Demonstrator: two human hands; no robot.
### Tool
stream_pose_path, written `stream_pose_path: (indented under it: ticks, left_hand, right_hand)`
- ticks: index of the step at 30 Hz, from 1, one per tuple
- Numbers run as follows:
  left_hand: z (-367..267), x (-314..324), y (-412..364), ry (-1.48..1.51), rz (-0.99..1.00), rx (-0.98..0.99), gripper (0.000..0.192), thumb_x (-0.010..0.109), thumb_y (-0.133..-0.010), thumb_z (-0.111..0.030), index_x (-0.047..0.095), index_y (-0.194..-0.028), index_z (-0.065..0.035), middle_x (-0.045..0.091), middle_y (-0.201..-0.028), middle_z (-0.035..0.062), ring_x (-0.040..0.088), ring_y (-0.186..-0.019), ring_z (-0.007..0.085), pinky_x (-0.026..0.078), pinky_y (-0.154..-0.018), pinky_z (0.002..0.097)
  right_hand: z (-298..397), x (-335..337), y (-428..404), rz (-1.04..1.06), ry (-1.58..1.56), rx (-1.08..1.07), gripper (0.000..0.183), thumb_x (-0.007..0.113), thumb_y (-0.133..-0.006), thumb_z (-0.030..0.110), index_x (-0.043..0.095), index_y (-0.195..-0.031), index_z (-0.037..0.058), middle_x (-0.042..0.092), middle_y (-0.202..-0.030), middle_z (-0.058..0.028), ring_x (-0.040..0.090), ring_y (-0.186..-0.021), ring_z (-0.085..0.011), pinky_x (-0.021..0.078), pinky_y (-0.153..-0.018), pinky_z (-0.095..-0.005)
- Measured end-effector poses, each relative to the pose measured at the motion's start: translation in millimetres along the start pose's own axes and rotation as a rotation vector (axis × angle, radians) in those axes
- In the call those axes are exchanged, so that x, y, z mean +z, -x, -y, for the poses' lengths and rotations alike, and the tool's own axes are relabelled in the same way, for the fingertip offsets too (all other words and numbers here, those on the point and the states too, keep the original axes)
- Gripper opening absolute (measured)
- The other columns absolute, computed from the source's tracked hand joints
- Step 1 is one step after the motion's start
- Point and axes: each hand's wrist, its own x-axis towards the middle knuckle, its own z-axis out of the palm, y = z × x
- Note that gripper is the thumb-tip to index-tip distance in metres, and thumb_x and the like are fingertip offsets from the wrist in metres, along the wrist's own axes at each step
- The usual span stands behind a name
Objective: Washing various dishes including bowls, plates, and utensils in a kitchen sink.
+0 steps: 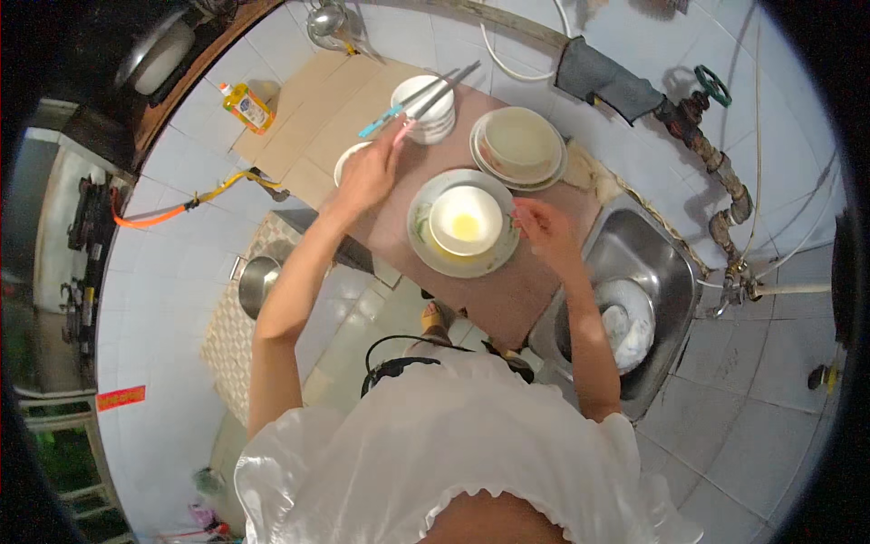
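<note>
My left hand is over the counter, its fingertips at chopsticks with pink and blue ends that lie across a stack of white bowls; I cannot tell whether it grips them. Beneath that hand, another white bowl is partly hidden. My right hand has its fingers curled at the right rim of a patterned plate; whether it grips the rim is unclear. On this plate stands a white bowl with yellowish liquid in it. Behind it, a pale bowl rests on stacked plates.
A steel sink at the right holds dishes. A yellow dish soap bottle stands at the back left. A steel pot sits on a lower checked surface. Pipes with a green valve wheel run along the right wall.
</note>
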Motion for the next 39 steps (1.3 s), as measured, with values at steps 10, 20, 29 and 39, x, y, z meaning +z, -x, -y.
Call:
stream_pose_path:
  ticks: [10, 20, 29, 39]
  left_hand:
    - [101, 12, -93, -0.048, 0.038, 0.027, 0.038, 0.035, -0.082, -0.038, 0.043, -0.113, -0.0177, 0.057, -0.081, 0.0137, 0.055, -0.07, 0.0306, 0.044, -0.062, 0.0379]
    - [139, 41, -116, 0.161, 0.092, 0.142, 0.038, 0.039, -0.08, -0.032, 0.044, -0.112, -0.0121, 0.058, -0.084, 0.0118, 0.055, -0.077, 0.0262, 0.042, -0.07, 0.0339]
    - [130, 38, -122, 0.278, 0.274, 0.099, 0.046, 0.039, -0.08, -0.04, 0.041, -0.115, -0.0101, 0.057, -0.088, 0.0148, 0.055, -0.081, 0.0274, 0.041, -0.073, 0.0331]
    - [129, 46, -123, 0.219, 0.275, 0.145, 0.05, 0.041, -0.079, -0.042, 0.034, -0.12, -0.0147, 0.055, -0.081, 0.0161, 0.055, -0.073, 0.0261, 0.042, -0.068, 0.0326]
  right_hand:
    - [-3, 50, -31, 0.015, -0.004, 0.14, 0.026, 0.045, -0.082, 0.02, 0.05, -0.098, -0.0006, 0.056, -0.081, -0.0067, 0.053, -0.07, -0.0116, 0.0438, -0.059, -0.0226]
    - [-9, 52, -24, -0.233, -0.106, 0.141, 0.021, 0.046, -0.081, 0.015, 0.053, -0.093, -0.0011, 0.056, -0.073, -0.0057, 0.052, -0.064, -0.0101, 0.0434, -0.055, -0.0217]
    - [-12, 47, -7, -0.308, -0.14, 0.193, 0.024, 0.046, -0.082, 0.018, 0.053, -0.094, -0.0016, 0.056, -0.075, -0.0036, 0.051, -0.064, -0.008, 0.0429, -0.057, -0.0204]
    - [-23, 45, 5, -0.323, -0.165, 0.205, 0.025, 0.046, -0.082, 0.02, 0.053, -0.092, -0.0008, 0.055, -0.074, -0.0029, 0.051, -0.063, -0.0082, 0.0429, -0.056, -0.0207]
